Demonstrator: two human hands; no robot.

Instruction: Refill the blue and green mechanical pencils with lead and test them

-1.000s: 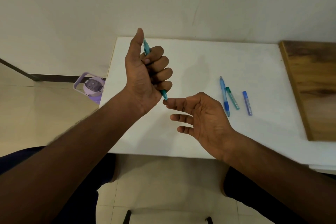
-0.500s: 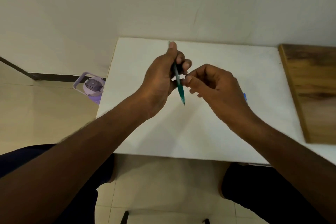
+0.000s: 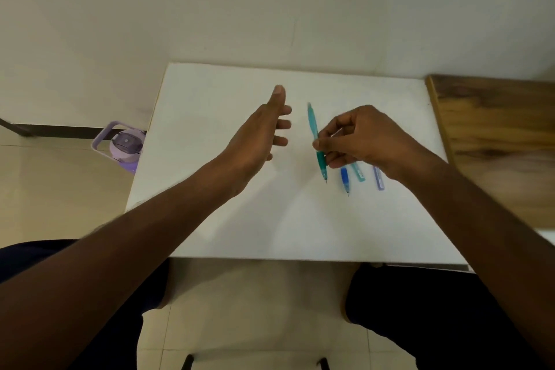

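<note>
Fingertips of the right hand (image 3: 365,137) pinch the green pencil (image 3: 316,141) near its grip, tip down, above the white table (image 3: 225,219). The left hand (image 3: 261,132) hovers beside it, fingers straight, holding nothing. Judging by the pose, a test stroke or setting down comes next; light pressure should spare the lead. Just right of the tip lie the blue pencil (image 3: 345,179), a teal lead case (image 3: 359,173) and a purple lead case (image 3: 379,179), partly hidden under the hand, crowding that side. A lilac bottle (image 3: 126,144) stands on the floor.
</note>
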